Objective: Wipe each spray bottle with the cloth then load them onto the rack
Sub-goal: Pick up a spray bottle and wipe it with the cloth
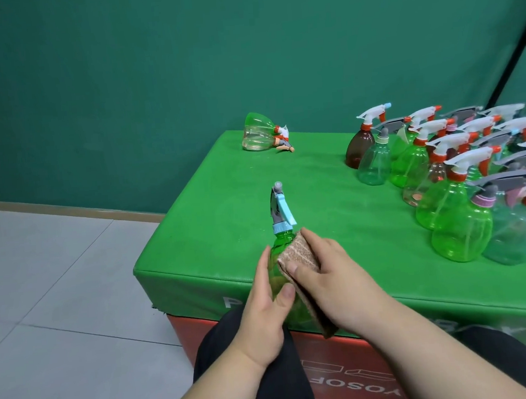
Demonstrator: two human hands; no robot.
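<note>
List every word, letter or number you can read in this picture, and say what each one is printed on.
"YOSOF": white print on the red box front; its ends may be cut off.
"P": white letter on the green pad front edge, beside the left hand; the rest hidden by the held bottle and cloth.
Fainter white letters further right on that edge: too blurred to read.
Spray bottles on the pad: no readable labels.

- Translucent green plastic spray bottle (277,245): light-blue collar and trigger, grey nozzle.
- Folded fabric cloth (297,255): beige-brown with pale flecks.
- Padded box (224,202): bright green top, red side, white lettering.
</note>
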